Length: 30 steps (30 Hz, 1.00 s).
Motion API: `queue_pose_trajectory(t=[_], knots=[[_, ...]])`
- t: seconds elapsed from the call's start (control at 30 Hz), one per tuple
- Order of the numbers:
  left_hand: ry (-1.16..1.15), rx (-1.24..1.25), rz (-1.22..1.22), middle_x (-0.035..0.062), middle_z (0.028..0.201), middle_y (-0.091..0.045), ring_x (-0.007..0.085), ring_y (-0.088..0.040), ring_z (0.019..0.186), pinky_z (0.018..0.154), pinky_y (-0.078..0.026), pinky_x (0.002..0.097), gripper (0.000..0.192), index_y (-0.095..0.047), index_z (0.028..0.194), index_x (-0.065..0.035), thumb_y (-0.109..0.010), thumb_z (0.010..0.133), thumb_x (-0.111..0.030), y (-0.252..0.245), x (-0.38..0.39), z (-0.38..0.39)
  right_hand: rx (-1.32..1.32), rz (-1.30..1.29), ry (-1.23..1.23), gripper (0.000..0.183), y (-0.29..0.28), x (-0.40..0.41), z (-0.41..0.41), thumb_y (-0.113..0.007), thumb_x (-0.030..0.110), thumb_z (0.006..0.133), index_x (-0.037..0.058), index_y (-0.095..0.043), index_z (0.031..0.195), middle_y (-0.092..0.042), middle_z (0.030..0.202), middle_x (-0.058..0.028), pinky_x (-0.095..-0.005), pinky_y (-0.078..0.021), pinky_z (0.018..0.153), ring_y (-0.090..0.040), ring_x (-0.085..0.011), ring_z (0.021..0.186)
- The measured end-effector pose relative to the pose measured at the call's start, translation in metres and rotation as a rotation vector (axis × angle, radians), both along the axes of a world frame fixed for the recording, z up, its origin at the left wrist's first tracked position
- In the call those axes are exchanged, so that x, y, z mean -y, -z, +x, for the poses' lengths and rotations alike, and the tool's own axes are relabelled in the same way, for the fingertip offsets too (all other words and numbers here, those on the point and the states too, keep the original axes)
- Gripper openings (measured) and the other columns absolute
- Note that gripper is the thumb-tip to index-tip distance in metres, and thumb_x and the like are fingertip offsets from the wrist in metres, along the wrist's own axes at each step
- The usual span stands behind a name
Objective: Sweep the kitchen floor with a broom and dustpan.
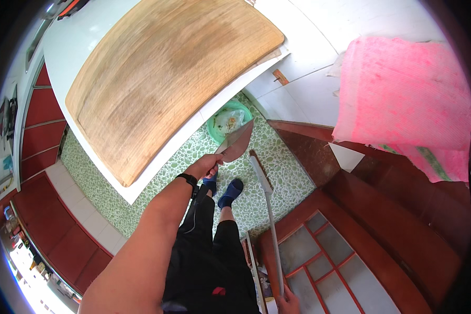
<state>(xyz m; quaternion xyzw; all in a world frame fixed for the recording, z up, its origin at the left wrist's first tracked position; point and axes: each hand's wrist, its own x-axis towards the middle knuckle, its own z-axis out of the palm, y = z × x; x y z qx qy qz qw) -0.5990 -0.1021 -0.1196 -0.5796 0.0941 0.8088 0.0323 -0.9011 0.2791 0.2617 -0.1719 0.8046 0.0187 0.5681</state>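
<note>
My left hand point(209, 165) is closed on the near end of a brownish dustpan point(238, 144), whose far part overlaps the rim of a green plastic bin point(248, 112). A plastic bag point(228, 121) with food scraps lies in the bin. At the bottom edge my right hand point(289, 303) grips the long grey handle of a broom point(263, 176). The broom head, with brown bristles, is right of my feet, apart from the dustpan and near the floor; whether it touches the floor I cannot tell.
A large wooden board point(172, 78) lies on a white table point(135, 192) over the bin's left side. The floor point(172, 165) has a green pebble pattern. A pink cloth point(404, 98) hangs at right, above dark red steps point(396, 212). A red-framed glass door point(318, 259) stands lower right.
</note>
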Motion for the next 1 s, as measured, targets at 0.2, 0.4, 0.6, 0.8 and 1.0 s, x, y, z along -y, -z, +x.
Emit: queue_pose_trajectory(t=[0.2,0.4,0.6,0.8,1.0], knots=[[-0.127,0.116,-0.116,0.0002,0.06,-0.043,0.0105,-0.038,0.043,0.039,-0.026,0.0264,0.033,-0.056,0.093,-0.0054,-0.054,0.096,-0.038,0.007,0.003,-0.005,-0.067,0.033,-0.155,0.047,-0.045,0.007,-0.002,-0.056,0.018,0.097,0.0059,-0.048,0.141,-0.067,0.111,-0.0198,-0.0322,-0.0476,0.082,-0.062,-0.0255,0.101],[-0.048,0.094,-0.049,-0.0011,0.054,-0.039,0.0118,-0.037,0.042,0.039,-0.026,0.0293,0.034,-0.057,0.09,-0.0067,-0.056,0.092,-0.04,0.017,0.016,-0.003,-0.096,-0.055,-0.148,0.045,-0.045,-0.025,-0.005,-0.056,0.016,0.096,0.0077,-0.05,0.14,-0.063,0.09,-0.0134,-0.0309,-0.0447,0.066,-0.055,-0.0156,0.079],[0.253,0.042,-0.055,-0.001,0.056,-0.039,0.0102,-0.034,0.041,0.039,-0.023,0.0288,0.037,-0.058,0.09,-0.0055,-0.052,0.095,-0.042,0.005,0.021,-0.003,-0.11,0.018,-0.15,0.046,-0.047,0.001,0.01,-0.057,0.015,0.095,0.0119,-0.052,0.14,-0.051,0.071,-0.0084,-0.0307,-0.0413,0.056,-0.045,-0.0119,0.063],[0.114,0.114,-0.147,-0.0011,0.052,-0.04,0.0114,-0.037,0.039,0.038,-0.024,0.03,0.035,-0.057,0.082,-0.0066,-0.058,0.092,-0.04,0.004,0.019,-0.003,-0.09,-0.024,-0.144,0.046,-0.043,-0.005,0.01,-0.057,0.015,0.094,0.0133,-0.051,0.14,-0.048,0.07,-0.0098,-0.0317,-0.0407,0.055,-0.044,-0.0123,0.061],[-0.023,0.116,-0.055,-0.0025,0.051,-0.037,0.011,-0.032,0.038,0.038,-0.022,0.0295,0.035,-0.056,0.079,-0.0074,-0.055,0.093,-0.04,-0.004,0.024,-0.008,-0.093,-0.04,-0.145,0.046,-0.034,-0.012,0.004,-0.058,0.012,0.094,0.013,-0.052,0.139,-0.056,0.073,-0.0122,-0.0316,-0.0414,0.057,-0.047,-0.012,0.065]])
